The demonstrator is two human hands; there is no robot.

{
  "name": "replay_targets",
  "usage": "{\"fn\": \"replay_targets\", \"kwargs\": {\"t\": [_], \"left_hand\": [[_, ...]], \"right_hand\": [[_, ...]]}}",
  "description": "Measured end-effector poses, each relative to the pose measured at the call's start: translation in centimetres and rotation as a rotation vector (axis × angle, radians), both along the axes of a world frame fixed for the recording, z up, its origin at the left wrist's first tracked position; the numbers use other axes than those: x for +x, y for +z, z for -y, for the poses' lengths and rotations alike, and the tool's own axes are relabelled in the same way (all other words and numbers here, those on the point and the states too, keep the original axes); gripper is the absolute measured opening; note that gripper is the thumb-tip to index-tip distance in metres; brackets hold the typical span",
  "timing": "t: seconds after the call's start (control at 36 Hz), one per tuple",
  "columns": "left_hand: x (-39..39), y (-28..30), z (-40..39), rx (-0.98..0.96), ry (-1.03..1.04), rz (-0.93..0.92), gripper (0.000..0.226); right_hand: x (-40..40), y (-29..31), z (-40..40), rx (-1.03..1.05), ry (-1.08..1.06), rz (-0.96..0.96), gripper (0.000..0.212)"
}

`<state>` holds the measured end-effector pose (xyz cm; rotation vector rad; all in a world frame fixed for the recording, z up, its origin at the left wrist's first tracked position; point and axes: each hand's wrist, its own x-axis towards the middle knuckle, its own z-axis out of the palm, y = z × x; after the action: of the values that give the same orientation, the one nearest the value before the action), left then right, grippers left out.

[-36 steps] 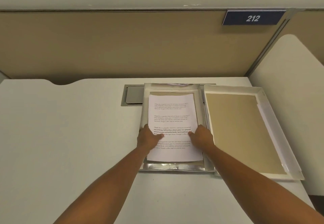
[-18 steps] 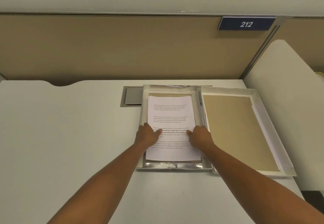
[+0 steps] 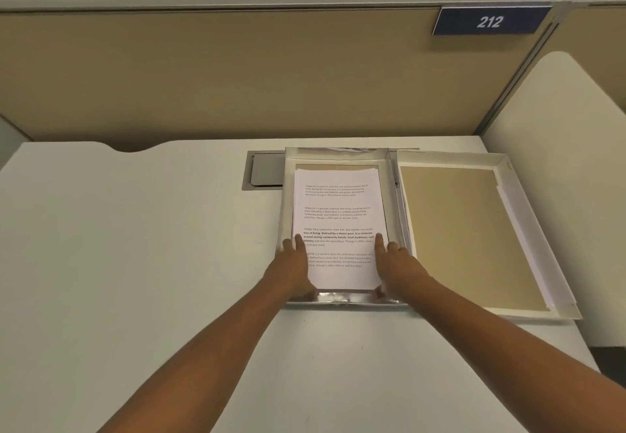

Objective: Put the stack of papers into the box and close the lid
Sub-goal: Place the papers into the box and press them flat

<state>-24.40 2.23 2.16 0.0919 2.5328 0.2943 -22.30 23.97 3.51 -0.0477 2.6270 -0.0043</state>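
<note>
A stack of printed white papers point(image 3: 337, 202) lies flat inside a shallow silver-lined box point(image 3: 335, 154) in the middle of the desk. The box's lid point(image 3: 454, 229) lies open to its right, brown inside with a white rim. My left hand point(image 3: 293, 263) rests along the left edge of the stack, fingers straight and pointing away from me. On the stack's right edge lies my right hand point(image 3: 394, 263), also flat with fingers extended. Neither hand grips anything; both press against the paper's sides near the box's front.
The white desk point(image 3: 135, 263) stretches to the left and front. A grey cable hatch point(image 3: 266, 170) sits in the desk behind the box's left corner. A tan partition point(image 3: 237, 77) with a "212" sign point(image 3: 489, 21) closes the back; a white panel point(image 3: 559, 161) stands to the right.
Both hands slid outward from the top of the page to the stack's left and right edges, and their fingers straightened. The papers sit a little squarer in the box.
</note>
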Motion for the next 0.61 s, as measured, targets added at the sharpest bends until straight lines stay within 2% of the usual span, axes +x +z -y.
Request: {"fn": "replay_targets", "kwargs": {"t": [0.25, 0.39, 0.47, 0.61], "left_hand": [[0.5, 0.0, 0.0, -0.007, 0.014, -0.081, 0.109], [-0.1, -0.2, -0.1, 0.011, 0.036, -0.026, 0.135], [-1.7, 0.3, -0.3, 0.055, 0.066, -0.029, 0.134], [-6.3, 1.4, -1.0, 0.144, 0.149, -0.069, 0.110]], "right_hand": [[0.5, -0.7, -0.3, 0.007, -0.010, -0.101, 0.104], [0.1, -1.0, -0.5, -0.040, -0.053, -0.043, 0.114], [-1.8, 0.0, -0.8, -0.153, -0.164, 0.031, 0.121], [-6.3, 1.8, -1.2, -0.154, -0.199, -0.055, 0.090]]}}
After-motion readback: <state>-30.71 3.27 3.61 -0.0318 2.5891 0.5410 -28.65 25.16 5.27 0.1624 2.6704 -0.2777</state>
